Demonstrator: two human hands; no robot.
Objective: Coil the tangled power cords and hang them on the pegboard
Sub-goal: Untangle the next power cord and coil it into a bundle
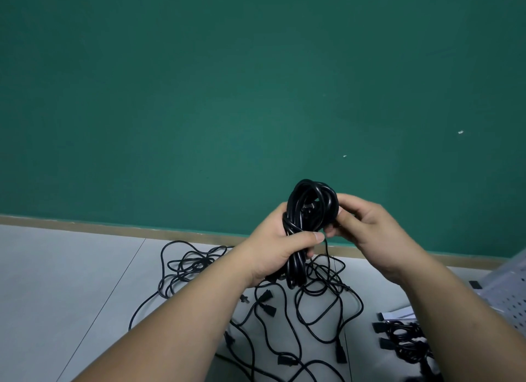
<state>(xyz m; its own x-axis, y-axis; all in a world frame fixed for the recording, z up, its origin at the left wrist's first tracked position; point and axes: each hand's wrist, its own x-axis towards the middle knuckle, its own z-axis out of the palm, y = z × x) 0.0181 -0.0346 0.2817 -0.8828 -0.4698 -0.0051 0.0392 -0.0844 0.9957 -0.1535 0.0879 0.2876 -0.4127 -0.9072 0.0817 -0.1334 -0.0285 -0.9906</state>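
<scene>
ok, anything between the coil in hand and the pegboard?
No obstacle visible. The left hand and right hand hold the coil up; the pegboard lies low at the right edge. One strand hangs from the coil toward the tangled cords, possibly tethering it.

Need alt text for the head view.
Left hand grips a coiled black power cord; right hand pinches its upper loops, before a green wall. Tangled cords lie on the pale floor below, pegboard at right edge.

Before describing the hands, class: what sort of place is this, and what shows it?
Probably an indoor workroom or storeroom: a pale tiled floor meets a green wall, tangled power cords sprawl on the floor, and a perforated white pegboard sits at the right edge.
</scene>
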